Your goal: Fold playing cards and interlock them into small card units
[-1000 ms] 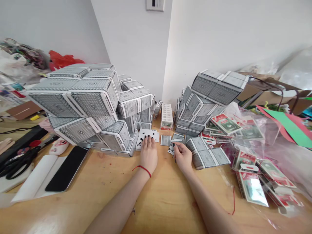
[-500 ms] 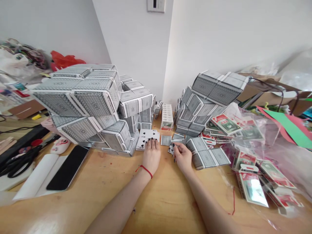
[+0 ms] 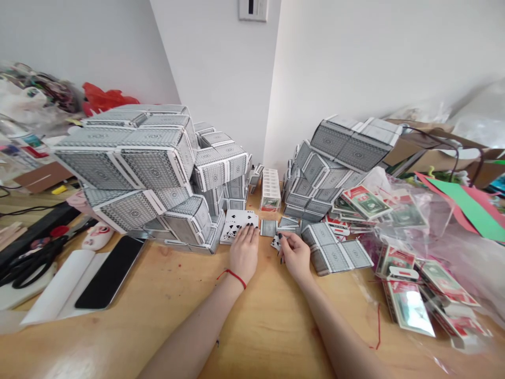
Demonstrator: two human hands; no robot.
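Observation:
My left hand lies flat with its fingers stretched over face-up playing cards, which show spades. My right hand pinches a playing card just above the table; the fingers hide most of it. Beyond it, face-down cards with grey backs lie on the wood. Close to the right hand sits a small block of folded grey cards. A row of white folded card pieces stands further back, between the hands.
A large stack of grey card blocks rises at left, a smaller one at right. Card boxes and plastic wrap crowd the right side. A black phone, scissors and a white paper roll lie at left.
My left hand has shifted slightly to the left on the face-up cards. My right hand stays nearly in place, still pinching the card.

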